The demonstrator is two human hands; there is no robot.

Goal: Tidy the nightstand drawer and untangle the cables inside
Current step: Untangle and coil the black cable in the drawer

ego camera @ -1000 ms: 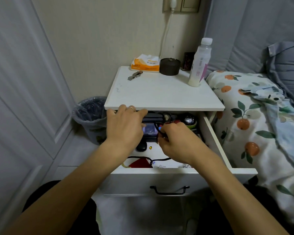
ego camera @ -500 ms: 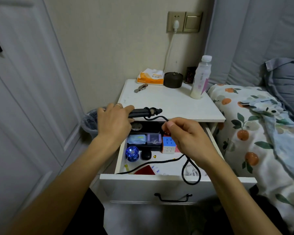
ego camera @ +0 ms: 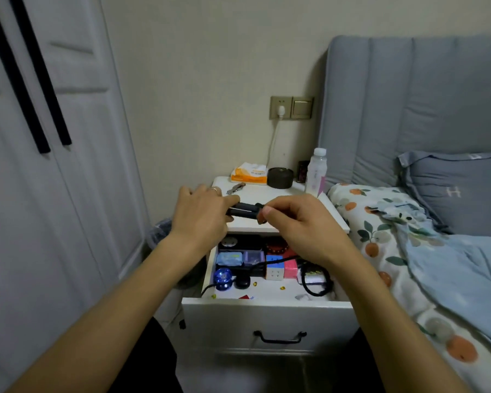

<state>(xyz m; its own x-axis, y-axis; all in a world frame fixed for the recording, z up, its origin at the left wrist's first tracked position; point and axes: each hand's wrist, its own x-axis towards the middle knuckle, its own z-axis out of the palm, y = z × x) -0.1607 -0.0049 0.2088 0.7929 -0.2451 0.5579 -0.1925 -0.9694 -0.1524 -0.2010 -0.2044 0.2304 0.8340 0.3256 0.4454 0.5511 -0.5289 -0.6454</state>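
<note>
Both hands are raised above the open drawer (ego camera: 267,306) of the white nightstand (ego camera: 284,194). The left hand (ego camera: 201,215) has its grip curled round one end of a dark, bar-shaped device (ego camera: 243,210), thumb on top. The right hand (ego camera: 298,222) pinches the other end of that device between thumb and curled fingers, so the two hands meet over the front edge of the desk top.

A black cable (ego camera: 313,279) trails down from under the right hand into the drawer, looping at about 4 o'clock inside it and running across toward 8 o'clock, where it slips over the left wall.

In the drawer I can see a blue glassy ball (ego camera: 223,277) at 8 o'clock, a puzzle cube (ego camera: 274,268) near the centre, and small clear boxes (ego camera: 238,258) at 11 o'clock.

On the desk top, at 12 o'clock, stand a tissue pack (ego camera: 248,174), a dark round tin (ego camera: 279,177) and a plastic bottle (ego camera: 315,173). The bed (ego camera: 408,222) lies at 3 o'clock.
</note>
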